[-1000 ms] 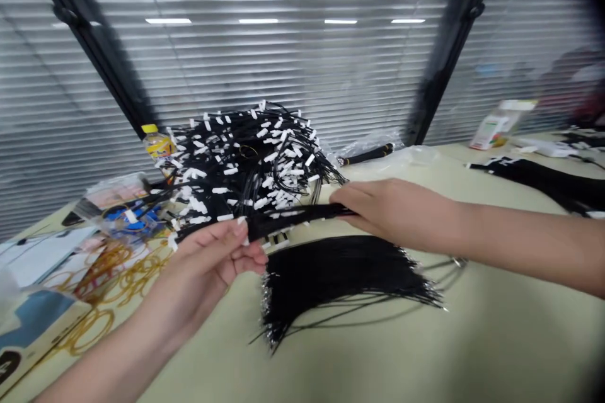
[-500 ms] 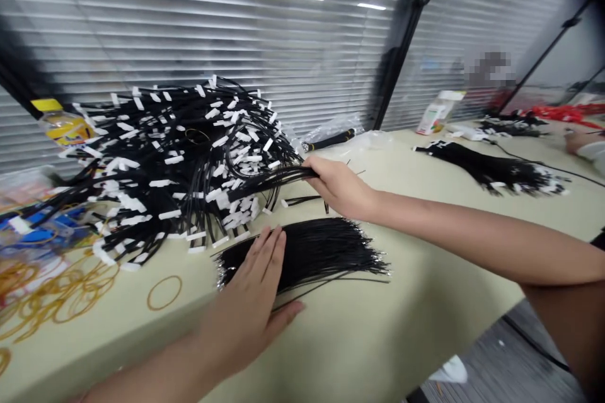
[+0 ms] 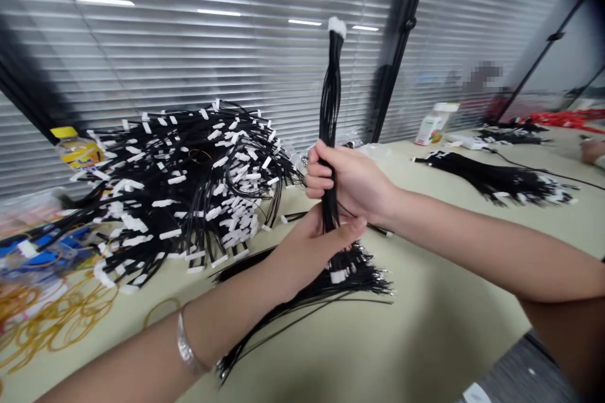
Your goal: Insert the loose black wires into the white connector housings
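Both hands grip one upright bundle of black cables (image 3: 332,91) with white connectors at its top end and another white connector showing below. My right hand (image 3: 352,176) is wrapped round the middle of the bundle, fingers curled. Just under it, my left hand (image 3: 314,239) closes round the lower part, thumb across the front. Beneath the hands, a flat stack of loose black wires (image 3: 283,302) with bare silvery ends lies on the table, partly hidden by my left forearm. To the left rises a large heap of black cables with white connectors (image 3: 189,182).
A yellow-capped bottle (image 3: 78,148) stands behind the heap. Rubber bands (image 3: 61,321) lie at the left on the table (image 3: 425,327). Rightward are another black cable bundle (image 3: 491,176), a white carton (image 3: 435,124) and red cables (image 3: 562,118). Another person's hand (image 3: 593,150) shows at the right edge.
My right hand has raised the cable bundle upright from lying sideways by the heap. My left hand has left the wire stack and closed on the bundle's lower part. Some stack wires have shifted.
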Motion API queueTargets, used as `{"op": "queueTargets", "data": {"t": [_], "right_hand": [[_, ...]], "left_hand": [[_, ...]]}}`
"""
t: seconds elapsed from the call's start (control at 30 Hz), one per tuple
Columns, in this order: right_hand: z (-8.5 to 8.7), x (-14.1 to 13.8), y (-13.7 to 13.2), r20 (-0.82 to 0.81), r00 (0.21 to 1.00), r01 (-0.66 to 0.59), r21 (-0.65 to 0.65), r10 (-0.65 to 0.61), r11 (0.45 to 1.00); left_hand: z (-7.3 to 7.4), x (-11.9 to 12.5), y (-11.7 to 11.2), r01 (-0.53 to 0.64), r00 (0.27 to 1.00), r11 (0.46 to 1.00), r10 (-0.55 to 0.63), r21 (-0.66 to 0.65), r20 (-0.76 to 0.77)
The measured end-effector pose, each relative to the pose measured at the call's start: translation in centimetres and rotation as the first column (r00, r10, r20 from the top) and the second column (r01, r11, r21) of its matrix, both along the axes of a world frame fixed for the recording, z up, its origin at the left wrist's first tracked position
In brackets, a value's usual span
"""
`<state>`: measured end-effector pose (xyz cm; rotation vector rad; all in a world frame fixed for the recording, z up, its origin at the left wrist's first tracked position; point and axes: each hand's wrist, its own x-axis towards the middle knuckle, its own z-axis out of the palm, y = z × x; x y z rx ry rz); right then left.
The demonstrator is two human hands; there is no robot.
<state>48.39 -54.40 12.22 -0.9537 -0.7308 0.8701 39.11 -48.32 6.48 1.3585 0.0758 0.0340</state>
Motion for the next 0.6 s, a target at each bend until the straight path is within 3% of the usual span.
{"op": "queueTargets", "data": {"t": [0.13,0.4,0.47,0.53,0.57,0.6], "right_hand": [[-1.3,0.7,-0.2,-0.039,0.998,-0.044,-0.039,0.043,0.998],[-2.4,0.2,-0.3,-0.099,0.987,-0.137,-0.083,0.129,0.987],[-1.5,0.7,-1.2,-0.044,0.989,-0.145,-0.099,0.141,0.985],[0.1,2.9,-3.3,0.134,0.987,-0.061,-0.21,0.091,0.976],[1.0,4.6,-4.8,0.305,0.952,0.08,-0.28,0.01,0.957],[1.8,6.7,-6.5,0.491,0.869,0.248,-0.341,-0.053,0.907]], "left_hand": [[-0.4,-0.2,-0.3,-0.077,0.984,0.99,0.056,-0.119,-0.171],[-1.3,-1.9,1.7,-0.149,0.975,0.962,0.105,-0.229,-0.194],[-1.7,-2.9,1.7,-0.021,0.988,0.971,-0.018,-0.24,-0.156],[-2.6,-4.9,1.8,0.23,0.959,0.927,-0.267,-0.295,-0.092],[-3.3,-6.1,1.9,0.334,0.924,0.897,-0.373,-0.291,-0.087],[-4.1,-7.5,2.1,0.395,0.897,0.882,-0.431,-0.256,-0.1]]}}
